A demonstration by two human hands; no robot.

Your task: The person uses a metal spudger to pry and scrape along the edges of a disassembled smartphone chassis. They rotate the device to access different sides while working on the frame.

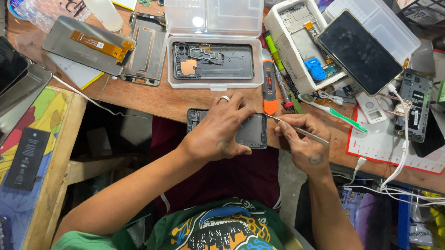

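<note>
My left hand (220,130), a ring on one finger, lies over a dark opened phone body (252,131) at the near edge of the wooden workbench (167,100) and grips it. My right hand (302,142) pinches thin metal tweezers (296,129), whose tip points left at the phone body's upper right corner. Just beyond, an orange-handled screwdriver (269,86) lies on the bench.
A clear plastic case (214,83) holds another phone frame. To its left lie a display panel with an orange flex (89,46) and a bare frame (146,49). On the right are a white box with a phone (359,51), a green-tipped toothbrush (343,117), a red-edged mat (381,144) and white cables (401,173).
</note>
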